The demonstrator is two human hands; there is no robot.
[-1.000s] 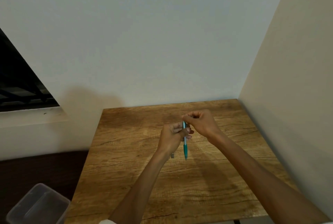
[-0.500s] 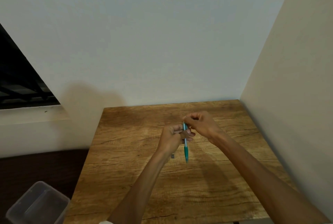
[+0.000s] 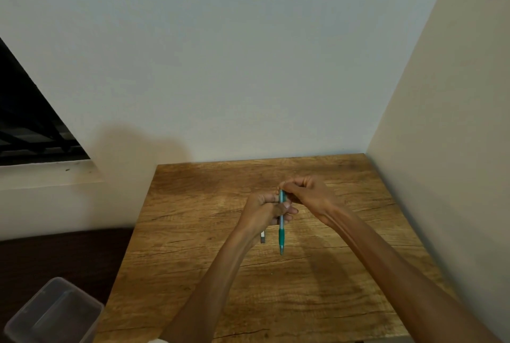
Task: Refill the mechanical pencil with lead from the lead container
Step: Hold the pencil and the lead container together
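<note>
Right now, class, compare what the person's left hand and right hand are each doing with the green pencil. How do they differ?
The left hand wraps the pencil round its middle; the right hand pinches only at its top end. The left hand sits lower and nearer the person; the right hand sits higher and farther off. A small grey item pokes out below the left hand, none below the right. Both are held above the wooden table.
</note>
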